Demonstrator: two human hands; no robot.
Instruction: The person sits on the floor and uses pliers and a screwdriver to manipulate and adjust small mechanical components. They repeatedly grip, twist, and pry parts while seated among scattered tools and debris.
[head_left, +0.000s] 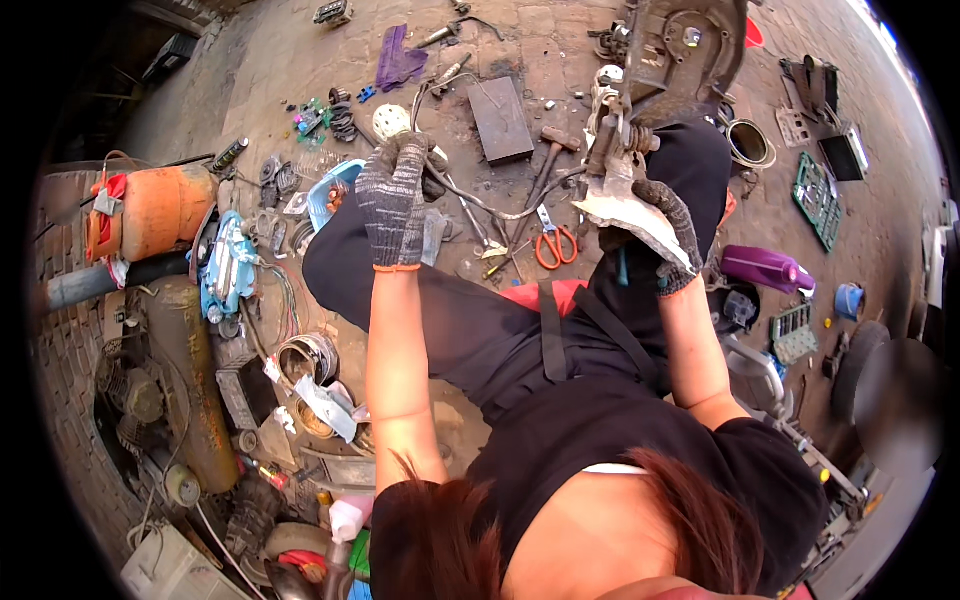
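My left hand (394, 195), in a grey knit work glove, is closed around a round cream part with holes (391, 122). The part shows just beyond the fingertips; the grip itself is hidden. A dark cable (500, 210) curves from beside this hand toward the metal assembly on the right. My gloved right hand (672, 225) is closed on the pale, jagged edge of that metal assembly (640, 210). It has a coil spring and a rod, and a large dark metal housing (685, 60) rises above it. Part of the assembly is hidden behind the fingers.
Orange-handled scissors (556, 248), a hammer (550, 155) and a flat metal block (500, 120) lie on the brick floor between my knees. An orange gas cylinder (165, 212) lies to the left. On the right are a purple bottle (765, 269) and green circuit boards (815, 200).
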